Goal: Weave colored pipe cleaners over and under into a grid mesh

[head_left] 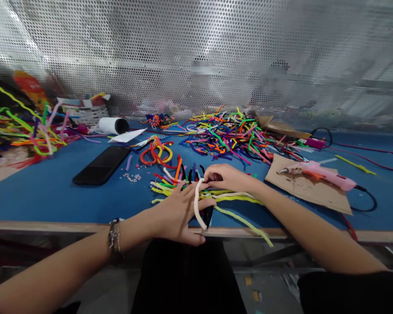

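Several colored pipe cleaners [163,189] lie crossed in a mat-like bundle at the table's front edge. My left hand [175,216] rests over this bundle with its fingers spread and its thumb toward me. A short white pipe cleaner [197,207] curves down across the left fingers. My right hand [227,178] is closed in a pinch at the upper end of that white piece, just beyond the left fingertips. From under the hands, a long pale yellow pipe cleaner [245,221] runs right, over the table edge. The hands hide the middle of the bundle.
A pink glue gun [327,174] lies on cardboard [294,186] at right. Behind the hands spreads a heap of cut pipe cleaners [229,137]. Red-handled scissors [149,156], a black phone [101,165] and small beads [132,177] are at left. A perforated metal panel [150,48] stands behind.
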The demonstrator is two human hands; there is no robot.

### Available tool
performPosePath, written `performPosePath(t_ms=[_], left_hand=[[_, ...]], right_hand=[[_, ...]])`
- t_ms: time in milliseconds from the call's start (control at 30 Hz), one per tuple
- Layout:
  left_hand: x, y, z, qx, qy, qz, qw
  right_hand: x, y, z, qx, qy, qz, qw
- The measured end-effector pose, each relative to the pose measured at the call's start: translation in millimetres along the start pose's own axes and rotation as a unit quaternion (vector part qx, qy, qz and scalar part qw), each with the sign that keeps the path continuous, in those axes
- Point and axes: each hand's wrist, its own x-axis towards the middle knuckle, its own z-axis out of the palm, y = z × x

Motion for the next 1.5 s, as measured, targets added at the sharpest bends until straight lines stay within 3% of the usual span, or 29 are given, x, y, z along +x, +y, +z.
performPosePath(t_ms=[133, 200, 233, 300, 367, 533, 733, 900, 1100, 1333, 1400, 1500], left_hand=[[0, 0, -1.2, -0.009, -0.017, -0.011, 1.000], [1, 1, -1.7, -0.008, -0.018, -0.020, 1.000], [1, 2, -1.9, -0.006, -0.018, -0.024, 1.000], [2, 3, -2.5, -0.003, -0.023, -0.034, 0.999], [3, 4, -2.7, -0.001, -0.035, -0.046, 0.998], [3, 3, 1.5, 0.005, -0.013, -0.032, 0.999], [2, 2, 2.9, 0.018, 0.000, -0.019, 1.000], [2, 4, -2.1, 0.021, -0.010, -0.010, 1.000], [2, 3, -2.3, 0.014, -0.011, -0.010, 1.000], [0, 0, -6.7, 0.016, -0.017, -0.009, 1.000], [0, -1, -6.9, 0.026, -0.014, -0.004, 1.000], [0, -2, -5.0, 0.035, -0.006, 0.007, 0.999]], right_hand=[[-7, -12, -15, 0.016, 0.097, -0.006, 0.995], [-11, -27, -25, -0.001, 0.146, -0.049, 0.988], [-13, -36, -28, -0.007, 0.129, -0.090, 0.987], [-13, -49, -30, -0.014, 0.035, -0.168, 0.985], [-10, -55, -25, -0.061, -0.035, -0.187, 0.980], [5, -45, -9, -0.235, -0.061, -0.122, 0.962], [8, -37, -10, -0.401, -0.010, -0.060, 0.914], [0, -34, -18, -0.417, 0.046, 0.002, 0.908], [-8, -33, -20, -0.398, 0.028, 0.094, 0.912], [-4, -32, -12, -0.429, 0.045, -0.005, 0.902], [-3, -31, -11, -0.413, 0.049, -0.023, 0.909], [-4, -28, -10, -0.354, 0.031, 0.010, 0.935]])
